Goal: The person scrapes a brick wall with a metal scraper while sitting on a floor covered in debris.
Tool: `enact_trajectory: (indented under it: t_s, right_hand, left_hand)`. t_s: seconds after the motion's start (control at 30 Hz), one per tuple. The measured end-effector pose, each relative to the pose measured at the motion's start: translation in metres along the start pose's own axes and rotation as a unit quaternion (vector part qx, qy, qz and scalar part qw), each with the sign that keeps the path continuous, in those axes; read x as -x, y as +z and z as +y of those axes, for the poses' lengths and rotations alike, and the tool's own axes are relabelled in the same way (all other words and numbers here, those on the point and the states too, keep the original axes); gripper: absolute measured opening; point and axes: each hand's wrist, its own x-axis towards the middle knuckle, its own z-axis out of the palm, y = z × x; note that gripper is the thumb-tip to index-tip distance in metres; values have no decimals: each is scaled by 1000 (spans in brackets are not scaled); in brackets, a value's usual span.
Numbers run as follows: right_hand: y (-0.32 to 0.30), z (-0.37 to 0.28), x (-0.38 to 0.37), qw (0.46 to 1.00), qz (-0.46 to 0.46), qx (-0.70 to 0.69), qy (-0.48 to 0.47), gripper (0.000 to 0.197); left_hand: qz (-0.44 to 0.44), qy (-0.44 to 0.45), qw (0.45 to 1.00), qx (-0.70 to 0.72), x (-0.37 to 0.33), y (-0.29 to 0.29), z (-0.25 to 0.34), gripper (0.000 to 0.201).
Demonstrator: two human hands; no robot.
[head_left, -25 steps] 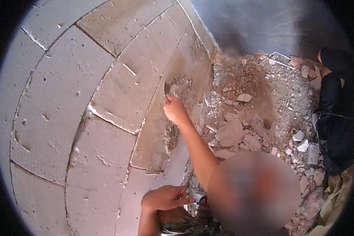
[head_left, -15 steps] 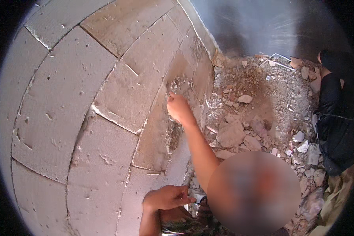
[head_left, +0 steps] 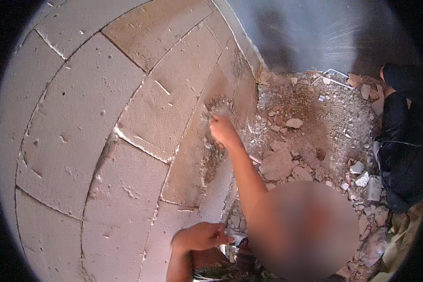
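Note:
My right hand is closed in a fist against the block wall, beside a rough, crumbling patch. Whatever it grips, if anything, is too small and blurred to name. Dark, broken mortar shows in a hollow just below that fist. Bent at the wrist, my left hand hangs over my knee at the bottom, its fingers loosely extended to the right. I see nothing held in it. A round blur hides part of the lower right, including the upper part of my right arm.
Broken plaster chunks and gravel cover the floor on the right. A smooth grey panel stands at the back. Dark clothing lies or hangs at the right edge, near a clear plastic bag and a bent white strip.
The whole view has shifted slightly. My right fist has moved a little to the right along the wall, near the crumbling patch. My left hand stays in place.

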Motion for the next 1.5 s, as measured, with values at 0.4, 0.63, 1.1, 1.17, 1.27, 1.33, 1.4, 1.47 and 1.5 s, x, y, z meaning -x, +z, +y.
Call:
enact_trajectory:
  t_s: [0.4,0.63,1.1,1.17,1.27,1.33,1.4,1.47,1.5]
  right_hand:
    - [14,86,69,994,95,-14,-45,45]
    - [37,68,42,981,141,-25,-130,37]
    - [11,62,-2,989,120,29,-82,39]
    - [10,77,-3,985,142,-4,-102,39]
    - [1,78,19,985,144,-27,-93,39]
    - [5,66,43,989,129,-24,-72,40]
    - [18,69,41,984,134,-46,-109,41]
    - [19,63,17,975,152,-57,-149,41]
    - [7,60,-13,977,157,-16,-144,40]
  left_hand:
    - [-35,-43,998,-21,-1,-9,5,43]
    - [-22,-16,999,-26,2,-14,1,47]
    - [-28,21,999,14,-8,-12,1,51]
    - [-24,19,1000,4,-8,-13,7,51]
    - [-28,-1,1000,-3,-3,-17,4,51]
    - [-28,-13,1000,-4,2,-17,-3,51]
    - [-31,-22,999,-1,5,-14,-9,51]
    - [-23,-5,1000,10,1,-12,-7,51]
    - [-30,15,999,13,-10,-9,1,51]
